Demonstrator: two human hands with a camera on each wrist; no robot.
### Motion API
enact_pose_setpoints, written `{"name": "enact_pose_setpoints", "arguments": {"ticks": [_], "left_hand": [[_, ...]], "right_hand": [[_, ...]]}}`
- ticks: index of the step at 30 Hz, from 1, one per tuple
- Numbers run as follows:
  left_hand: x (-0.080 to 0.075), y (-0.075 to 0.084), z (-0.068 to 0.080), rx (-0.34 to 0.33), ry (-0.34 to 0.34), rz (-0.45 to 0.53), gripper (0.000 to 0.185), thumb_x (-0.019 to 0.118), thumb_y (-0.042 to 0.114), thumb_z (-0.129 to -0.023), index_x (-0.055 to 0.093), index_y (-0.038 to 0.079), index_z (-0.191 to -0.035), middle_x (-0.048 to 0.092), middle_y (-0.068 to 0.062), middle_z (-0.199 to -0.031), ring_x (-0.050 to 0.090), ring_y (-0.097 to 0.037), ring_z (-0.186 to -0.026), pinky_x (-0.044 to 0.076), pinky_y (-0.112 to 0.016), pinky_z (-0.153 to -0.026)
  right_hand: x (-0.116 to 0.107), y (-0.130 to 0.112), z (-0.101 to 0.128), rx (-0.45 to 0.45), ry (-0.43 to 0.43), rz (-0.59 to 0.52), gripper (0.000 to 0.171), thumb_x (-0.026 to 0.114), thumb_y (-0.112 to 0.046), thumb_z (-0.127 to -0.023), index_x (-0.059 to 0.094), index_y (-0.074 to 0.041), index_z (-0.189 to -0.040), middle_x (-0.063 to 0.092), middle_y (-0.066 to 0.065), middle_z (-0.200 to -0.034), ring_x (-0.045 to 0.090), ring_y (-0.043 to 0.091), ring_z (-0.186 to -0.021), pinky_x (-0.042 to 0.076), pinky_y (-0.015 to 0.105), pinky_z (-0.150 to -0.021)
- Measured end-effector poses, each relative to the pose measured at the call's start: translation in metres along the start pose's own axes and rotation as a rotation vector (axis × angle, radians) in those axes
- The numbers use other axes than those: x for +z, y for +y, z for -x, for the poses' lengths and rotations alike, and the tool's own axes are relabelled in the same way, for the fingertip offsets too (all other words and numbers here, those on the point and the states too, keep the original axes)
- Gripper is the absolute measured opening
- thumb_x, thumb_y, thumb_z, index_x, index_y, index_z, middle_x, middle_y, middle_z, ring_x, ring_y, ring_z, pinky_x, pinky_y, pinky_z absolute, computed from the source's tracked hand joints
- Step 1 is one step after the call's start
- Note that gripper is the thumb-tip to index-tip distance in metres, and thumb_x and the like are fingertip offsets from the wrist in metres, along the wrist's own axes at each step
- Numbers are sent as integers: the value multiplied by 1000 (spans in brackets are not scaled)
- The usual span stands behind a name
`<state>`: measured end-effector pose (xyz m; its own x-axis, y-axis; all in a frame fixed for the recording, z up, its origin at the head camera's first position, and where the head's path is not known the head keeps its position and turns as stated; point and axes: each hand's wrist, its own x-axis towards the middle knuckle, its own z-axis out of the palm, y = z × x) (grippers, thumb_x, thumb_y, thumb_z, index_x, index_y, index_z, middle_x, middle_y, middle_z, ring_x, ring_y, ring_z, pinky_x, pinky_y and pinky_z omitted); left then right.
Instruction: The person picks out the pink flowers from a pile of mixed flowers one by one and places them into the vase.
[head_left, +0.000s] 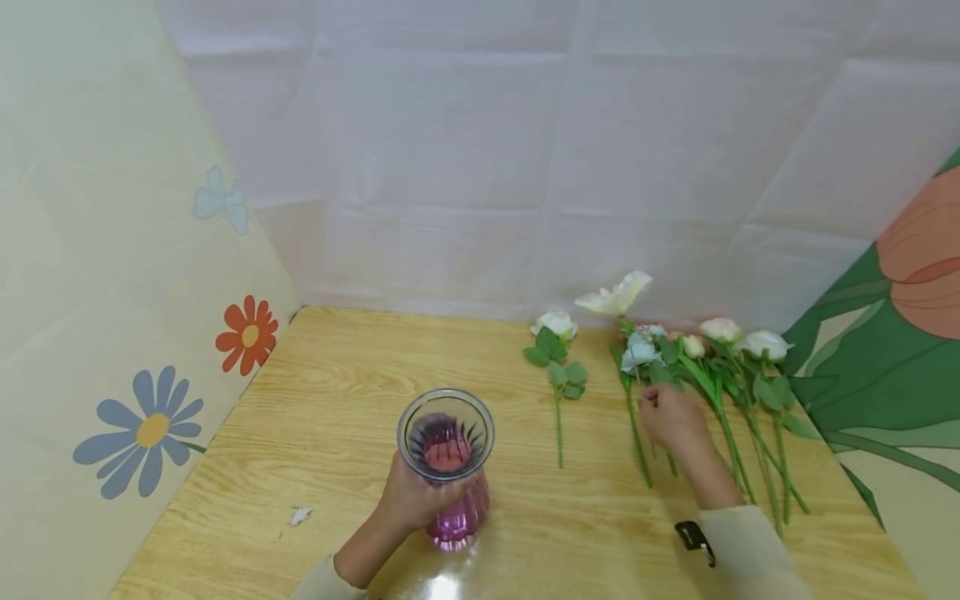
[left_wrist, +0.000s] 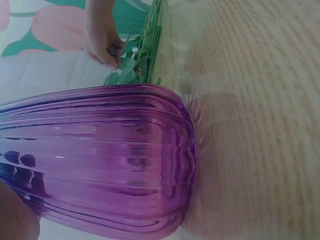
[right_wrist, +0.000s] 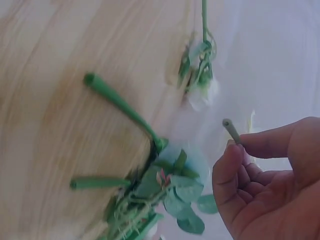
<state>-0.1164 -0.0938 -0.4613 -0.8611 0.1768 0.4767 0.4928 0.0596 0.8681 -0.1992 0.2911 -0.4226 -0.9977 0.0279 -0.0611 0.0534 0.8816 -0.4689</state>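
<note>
My left hand (head_left: 411, 500) grips a ribbed purple glass vase (head_left: 448, 467) that stands upright on the wooden table (head_left: 337, 400); the vase (left_wrist: 100, 160) fills the left wrist view. My right hand (head_left: 670, 415) is among several artificial flowers (head_left: 712, 350) lying on the table's right side, close to a pale blue bloom (head_left: 637, 352). In the right wrist view its curled fingers (right_wrist: 235, 165) pinch the cut end of a green stem (right_wrist: 231, 131). More stems and leaves (right_wrist: 150, 200) lie on the wood below it.
A single white rose (head_left: 557, 325) lies apart, between vase and bunch, and a white lily (head_left: 618, 298) sits at the back. A small paper scrap (head_left: 300, 517) lies front left. Flower-print panels (head_left: 150, 425) and a white sheet wall the table in.
</note>
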Motion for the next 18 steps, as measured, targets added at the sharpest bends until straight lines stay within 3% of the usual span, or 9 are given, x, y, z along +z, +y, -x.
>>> {"name": "enact_pose_setpoints", "arguments": {"ticks": [6,11,12,18], "left_hand": [[0,-1,0,27,-2,-3,73,85,5,-68,47,-3,-130,65,-22,-118,67,-36,-107,57,-57,-94],[0,0,0,37,7,-18,72,85,6,-68,48,-4,-129,65,-22,-117,67,-36,-106,58,-58,-93],[1,0,0,38,9,-23,71,84,6,-68,48,-4,-129,65,-22,-117,68,-36,-105,58,-58,-93],[1,0,1,28,22,-24,71,85,7,-68,49,-4,-128,66,-21,-117,68,-34,-105,58,-57,-93]], "right_hand": [[15,-4,-4,-25,34,25,33,45,-17,-100,64,8,-111,67,26,-101,63,37,-87,54,51,-76],[23,-9,-9,-5,-46,31,33,46,-16,-102,60,9,-116,66,28,-108,64,38,-91,55,51,-77],[25,-10,-9,2,-59,25,30,45,-17,-102,62,8,-108,66,26,-100,64,36,-85,55,48,-72],[37,-13,-12,-10,-91,16,26,47,-16,-100,63,5,-98,66,22,-92,61,29,-77,54,44,-67]]}}
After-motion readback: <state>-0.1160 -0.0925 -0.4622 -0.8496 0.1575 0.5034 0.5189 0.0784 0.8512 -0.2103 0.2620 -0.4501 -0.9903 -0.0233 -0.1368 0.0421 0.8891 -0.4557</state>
